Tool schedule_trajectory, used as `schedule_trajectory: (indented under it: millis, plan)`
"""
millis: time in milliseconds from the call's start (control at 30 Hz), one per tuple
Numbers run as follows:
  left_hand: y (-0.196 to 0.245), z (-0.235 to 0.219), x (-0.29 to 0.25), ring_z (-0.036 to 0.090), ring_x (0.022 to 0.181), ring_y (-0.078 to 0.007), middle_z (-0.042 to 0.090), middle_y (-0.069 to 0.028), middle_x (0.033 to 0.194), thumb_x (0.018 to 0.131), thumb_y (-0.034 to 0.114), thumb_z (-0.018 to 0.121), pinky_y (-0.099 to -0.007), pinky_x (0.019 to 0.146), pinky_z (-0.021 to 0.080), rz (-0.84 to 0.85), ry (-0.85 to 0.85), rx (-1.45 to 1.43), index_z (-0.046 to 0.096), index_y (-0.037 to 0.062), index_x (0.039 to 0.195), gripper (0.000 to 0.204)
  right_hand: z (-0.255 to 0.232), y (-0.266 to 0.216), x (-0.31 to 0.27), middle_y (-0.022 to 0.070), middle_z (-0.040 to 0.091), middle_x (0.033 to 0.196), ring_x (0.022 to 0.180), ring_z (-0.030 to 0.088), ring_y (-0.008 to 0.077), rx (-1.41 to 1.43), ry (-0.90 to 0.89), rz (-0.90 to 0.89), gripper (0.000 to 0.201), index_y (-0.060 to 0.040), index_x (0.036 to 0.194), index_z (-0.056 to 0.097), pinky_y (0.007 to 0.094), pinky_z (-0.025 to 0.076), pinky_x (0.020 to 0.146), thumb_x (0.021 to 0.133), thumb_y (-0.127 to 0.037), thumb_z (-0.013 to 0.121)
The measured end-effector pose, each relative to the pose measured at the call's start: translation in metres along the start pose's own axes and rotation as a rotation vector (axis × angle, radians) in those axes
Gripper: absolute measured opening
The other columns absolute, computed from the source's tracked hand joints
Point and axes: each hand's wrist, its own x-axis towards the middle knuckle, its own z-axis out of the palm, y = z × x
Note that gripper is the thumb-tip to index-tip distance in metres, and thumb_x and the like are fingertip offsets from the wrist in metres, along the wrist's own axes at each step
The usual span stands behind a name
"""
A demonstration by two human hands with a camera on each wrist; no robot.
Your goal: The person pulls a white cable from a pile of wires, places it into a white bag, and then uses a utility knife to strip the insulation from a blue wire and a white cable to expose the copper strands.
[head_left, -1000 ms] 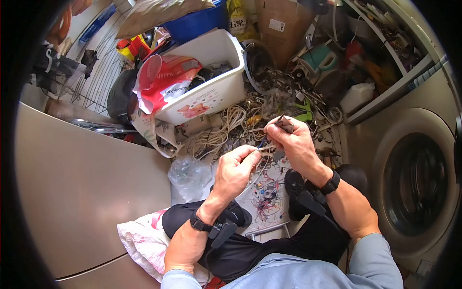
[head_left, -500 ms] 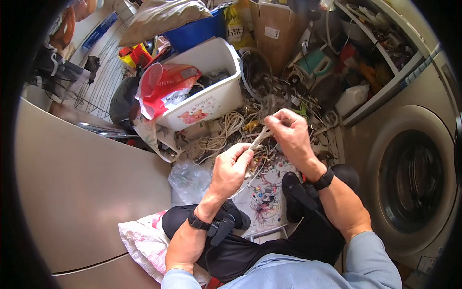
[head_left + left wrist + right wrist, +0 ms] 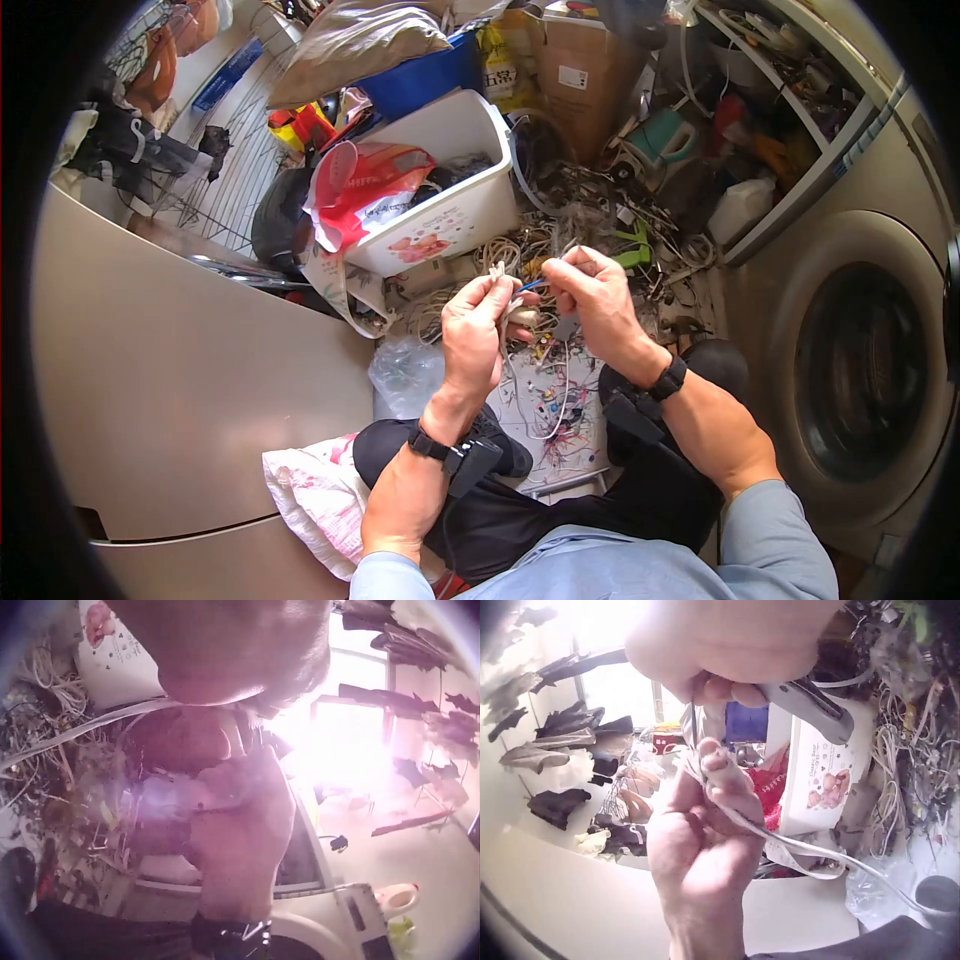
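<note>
1. Where thumb and fingertips meet, the left hand [image 3: 472, 325] is closed in a pinch on a white cable [image 3: 810, 849], frayed or split at the held end. Palm side shown to the right-wrist view.
2. Right hand [image 3: 598, 300]: fingers curled, pinching one thin blue wire [image 3: 531, 285]; the same hand also grips a grey handle [image 3: 810, 709], slotted along its side, jutting out past the fingers. Any blade: hidden.
3. The blue wire: short span, stretched between the two hands, which are near each other but apart.
4. The white cable: one end in the left fingers, the remainder hanging below the hands in a loose loop above the floor.
5. Wrist straps, black, a pair: one on the left wrist [image 3: 428, 444], one on the right wrist [image 3: 670, 378].
6. Coloured wire scraps [image 3: 560, 430], numerous, scattered on the floor beneath the hands, between the person's feet.
7. Clear plastic bag [image 3: 405, 375], crumpled, on the floor to the left of the scraps.
8. Coiled pale cables [image 3: 889, 757], tangled, beside the bin.
9. White bin [image 3: 480, 215], bear print on the front; a red-and-white bag [image 3: 365, 185] drapes over its edge.
10. Blue tub [image 3: 425, 80], behind the bin, a beige sack [image 3: 360, 50] on top.
11. Cardboard box [image 3: 580, 95], upright, right of the tub.
12. Appliance with round door [image 3: 855, 360], at far right.
</note>
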Motion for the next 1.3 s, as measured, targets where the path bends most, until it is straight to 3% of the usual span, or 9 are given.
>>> schedule_trajectory:
  millis: [333, 400, 433, 467, 533, 733, 900, 1133, 1300]
  plan:
    - [0.006, -0.003, -0.002, 0.055, 0.049, -0.0076, 0.066, -0.0046, 0.072, 0.107, 0.022, 0.057, -0.0206, 0.042, 0.041, -0.113, -0.013, -0.052, 0.064, 0.0072, 0.101, 0.017, -0.017, -0.014, 0.010, -0.0040, 0.055, 0.069, 0.057, 0.043, 0.0031, 0.084, 0.034, -0.097, 0.018, -0.0060, 0.086, 0.064, 0.0211, 0.033, 0.051, 0.098, -0.017, 0.072]
    - [0.009, -0.006, -0.002, 0.053, 0.046, -0.0071, 0.064, -0.0033, 0.069, 0.106, 0.019, 0.056, -0.0198, 0.040, 0.038, -0.154, -0.134, 0.027, 0.063, 0.0074, 0.103, 0.014, -0.017, -0.015, 0.010, -0.0041, 0.054, 0.068, 0.057, 0.042, 0.0027, 0.001, 0.002, -0.142, 0.018, -0.0046, 0.086, 0.064, 0.0205, 0.032, 0.050, 0.099, -0.016, 0.071]
    - [0.005, -0.007, 0.000, 0.053, 0.044, -0.0064, 0.063, -0.0029, 0.067, 0.105, 0.015, 0.056, -0.0192, 0.037, 0.037, -0.152, -0.160, -0.018, 0.063, 0.0063, 0.116, 0.016, -0.016, -0.016, 0.010, -0.0041, 0.054, 0.068, 0.057, 0.042, 0.0027, 0.002, 0.003, -0.141, 0.018, -0.0046, 0.086, 0.064, 0.0205, 0.032, 0.050, 0.099, -0.016, 0.071]
    - [0.006, -0.007, -0.001, 0.053, 0.044, -0.0064, 0.063, -0.0029, 0.067, 0.105, 0.015, 0.056, -0.0192, 0.037, 0.037, -0.153, -0.160, -0.019, 0.063, 0.0063, 0.116, 0.016, -0.016, -0.017, 0.011, -0.0041, 0.054, 0.068, 0.057, 0.043, 0.0025, -0.003, -0.009, -0.157, 0.018, -0.0039, 0.086, 0.064, 0.0205, 0.032, 0.050, 0.099, -0.016, 0.071]
    - [0.008, -0.004, -0.006, 0.056, 0.045, -0.0065, 0.066, -0.0052, 0.071, 0.104, 0.013, 0.056, -0.0190, 0.036, 0.039, -0.149, -0.204, -0.033, 0.058, 0.0058, 0.135, 0.031, -0.015, -0.017, 0.010, -0.0040, 0.054, 0.068, 0.057, 0.043, 0.0023, -0.010, -0.019, -0.173, 0.019, -0.0033, 0.086, 0.064, 0.0205, 0.032, 0.050, 0.099, -0.015, 0.071]
    - [0.011, 0.008, -0.021, 0.058, 0.046, -0.0085, 0.072, -0.0105, 0.082, 0.107, 0.017, 0.055, -0.0191, 0.037, 0.041, -0.016, -0.187, -0.038, 0.047, 0.0058, 0.147, 0.043, -0.016, -0.023, 0.008, -0.0046, 0.055, 0.069, 0.059, 0.045, 0.0021, -0.057, 0.037, -0.156, 0.018, -0.0022, 0.086, 0.064, 0.0207, 0.034, 0.051, 0.099, -0.014, 0.069]
    - [0.008, 0.008, -0.024, 0.058, 0.054, -0.0042, 0.072, -0.0049, 0.083, 0.099, 0.009, 0.068, -0.0176, 0.044, 0.043, 0.008, -0.102, 0.167, 0.066, 0.0031, 0.124, 0.026, -0.017, -0.024, 0.003, -0.0046, 0.058, 0.071, 0.060, 0.046, 0.0018, -0.103, -0.021, -0.151, 0.018, -0.0018, 0.087, 0.066, 0.0204, 0.035, 0.052, 0.099, -0.015, 0.069]
    - [0.003, 0.005, -0.022, 0.063, 0.054, -0.0084, 0.075, -0.0114, 0.086, 0.102, 0.012, 0.063, -0.0202, 0.045, 0.047, 0.065, -0.045, 0.250, 0.064, 0.0016, 0.114, 0.016, -0.013, -0.023, -0.001, -0.0043, 0.059, 0.073, 0.061, 0.048, 0.0015, -0.129, -0.035, -0.124, 0.017, -0.0019, 0.087, 0.067, 0.0203, 0.036, 0.053, 0.098, -0.015, 0.069]
    - [0.005, 0.004, -0.020, 0.067, 0.052, -0.0206, 0.075, -0.0215, 0.087, 0.106, 0.015, 0.049, -0.0260, 0.045, 0.051, -0.056, -0.068, -0.004, 0.056, 0.0017, 0.114, 0.017, -0.014, -0.022, -0.001, -0.0036, 0.060, 0.072, 0.060, 0.048, 0.0016, -0.057, -0.067, -0.108, 0.018, -0.0032, 0.087, 0.067, 0.0202, 0.036, 0.052, 0.097, -0.017, 0.071]
